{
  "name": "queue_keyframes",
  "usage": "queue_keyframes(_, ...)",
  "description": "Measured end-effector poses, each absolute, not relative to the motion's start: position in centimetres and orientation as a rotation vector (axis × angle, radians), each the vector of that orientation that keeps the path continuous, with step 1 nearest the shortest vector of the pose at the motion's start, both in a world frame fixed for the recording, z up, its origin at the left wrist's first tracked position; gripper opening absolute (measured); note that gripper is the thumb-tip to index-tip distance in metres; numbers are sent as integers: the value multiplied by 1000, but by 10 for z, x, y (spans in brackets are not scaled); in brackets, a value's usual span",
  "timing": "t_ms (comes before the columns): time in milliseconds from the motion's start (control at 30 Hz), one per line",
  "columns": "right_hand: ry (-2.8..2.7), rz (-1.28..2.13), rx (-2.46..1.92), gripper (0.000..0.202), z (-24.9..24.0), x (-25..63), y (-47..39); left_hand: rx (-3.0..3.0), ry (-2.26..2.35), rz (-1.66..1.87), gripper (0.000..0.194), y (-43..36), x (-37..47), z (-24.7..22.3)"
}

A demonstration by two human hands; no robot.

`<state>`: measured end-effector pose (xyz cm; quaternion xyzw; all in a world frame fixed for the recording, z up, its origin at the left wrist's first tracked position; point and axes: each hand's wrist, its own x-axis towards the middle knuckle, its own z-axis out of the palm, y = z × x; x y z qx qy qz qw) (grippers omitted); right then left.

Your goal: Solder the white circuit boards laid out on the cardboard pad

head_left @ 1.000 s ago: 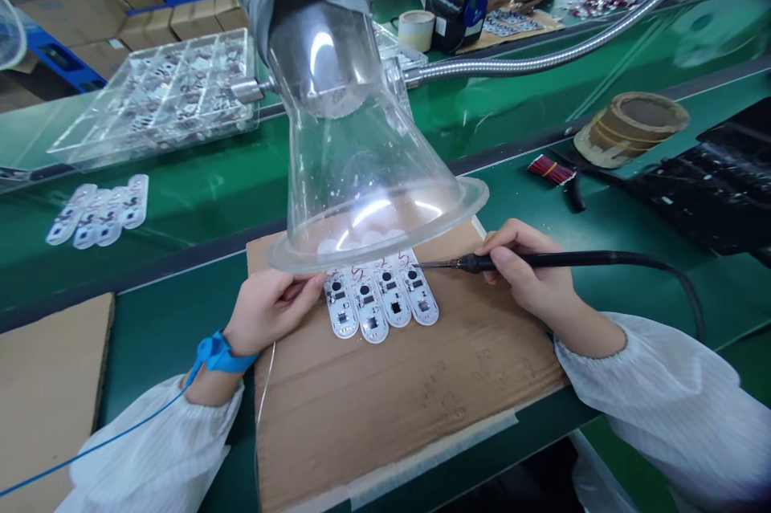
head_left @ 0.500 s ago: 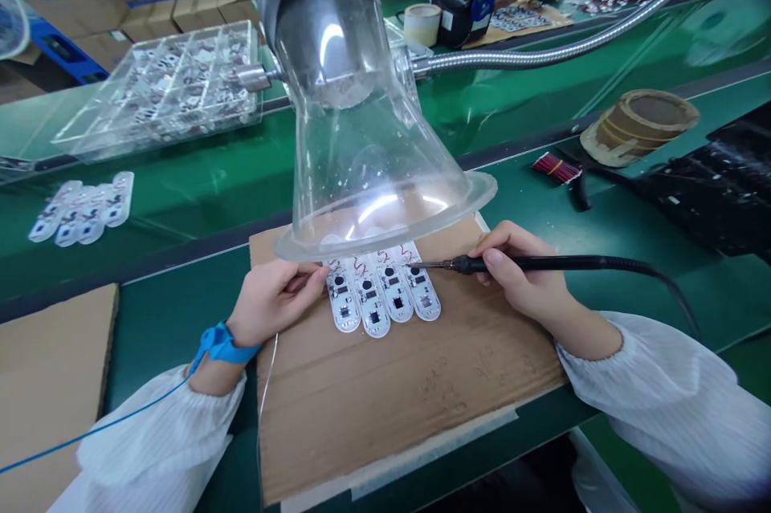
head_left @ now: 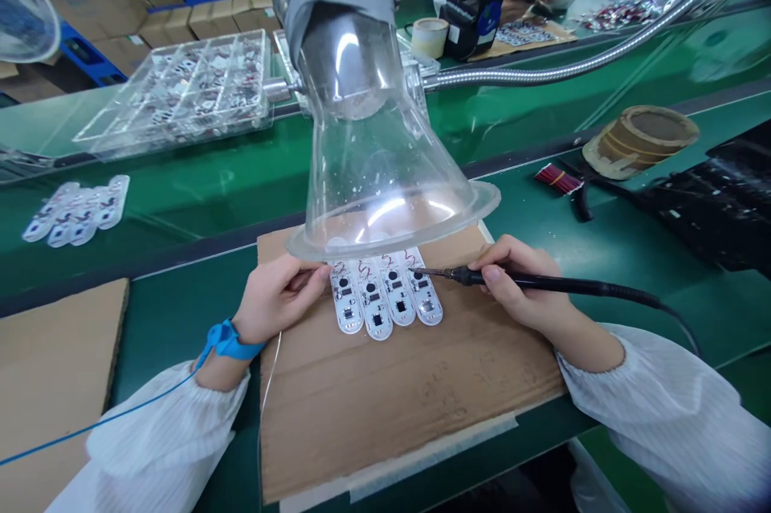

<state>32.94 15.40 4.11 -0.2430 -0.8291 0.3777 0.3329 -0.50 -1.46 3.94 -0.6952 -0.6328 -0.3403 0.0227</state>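
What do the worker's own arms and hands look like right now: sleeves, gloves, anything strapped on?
Both hands are bare, no gloves. The left hand and right hand come out of loose white sleeves of finely ribbed fabric, gathered at the cuffs. The left wrist wears a blue wrist strap, with a thin blue cord trailing off towards the left edge.

Clear fume hood (head_left: 385, 176) is the landmark. Its flared rim hangs low over the far ends of the circuit boards (head_left: 385, 300), so access from above and behind is blocked. Near side of hood: bare cardboard sheet (head_left: 385, 409), open room. Left of hood: left hand (head_left: 277, 300) touching the outer board, closes that side. Right of hood: right hand (head_left: 524, 288) and soldering iron (head_left: 542, 282) lie across, tip at the boards. Farther right: wire bundle (head_left: 557, 178), tape roll (head_left: 642, 140), black tray (head_left: 716, 208). Beyond hood: flexible metal hose (head_left: 578, 55), clear parts tray (head_left: 181, 91).
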Motion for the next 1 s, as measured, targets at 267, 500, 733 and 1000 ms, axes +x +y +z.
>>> queue_keyframes(267,-1859,1191,-595,18,38,329,150,-1970,-1936,-1217,20,-12,-15,43)
queue_keyframes(500,-1949,1125,-668,20,43,310,138,-2056,-1912,-1168,36,-11,-13,42)
queue_keyframes(733,-2056,1065,-640,12,34,309,139,-2084,-1868,-1124,28,-10,-14,40)
queue_keyframes(1000,-2137,970,-629,11,36,310,138,-2192,-1791,-1093,31,-7,-13,41)
